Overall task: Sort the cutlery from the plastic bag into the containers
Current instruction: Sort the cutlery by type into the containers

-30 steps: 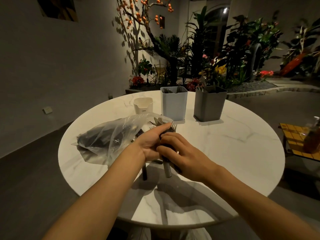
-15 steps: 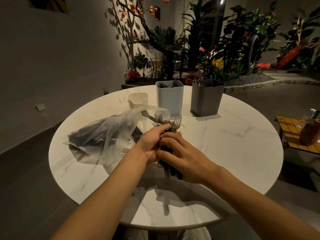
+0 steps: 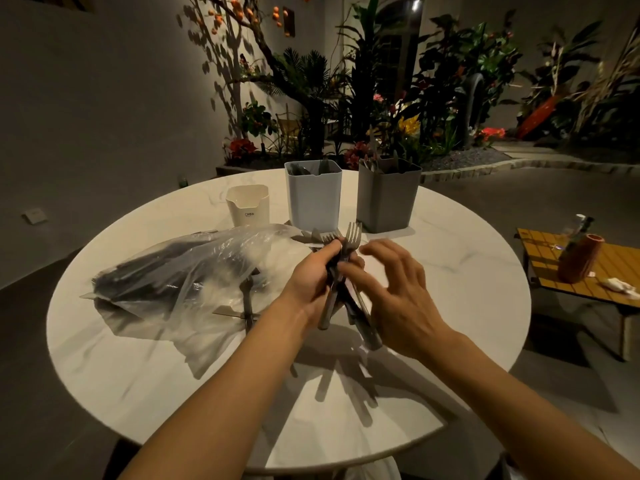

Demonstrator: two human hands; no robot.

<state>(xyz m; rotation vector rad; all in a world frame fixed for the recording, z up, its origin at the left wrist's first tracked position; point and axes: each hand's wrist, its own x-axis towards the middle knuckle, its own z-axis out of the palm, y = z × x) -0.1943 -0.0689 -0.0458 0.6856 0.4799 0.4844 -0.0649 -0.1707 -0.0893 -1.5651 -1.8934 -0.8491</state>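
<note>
At nine o'clock on the round white table (image 3: 450, 271), your clear plastic bag (image 3: 180, 268) lay far from empty. Your left hand (image 3: 310, 282) gripped a bundle of metal forks (image 3: 349, 237), with your right hand (image 3: 394, 292) open beside it. At twelve o'clock, the pale-blue square container (image 3: 313, 199) and dark-grey square container (image 3: 386, 202) held some pieces.

Dim scene; overhead light brightens the white table (image 3: 450, 278) while its surroundings fall dark. Hard shadows of arms and cutlery (image 3: 353, 235) lie toward the person, and the right hand (image 3: 394, 299) is motion-blurred.
</note>
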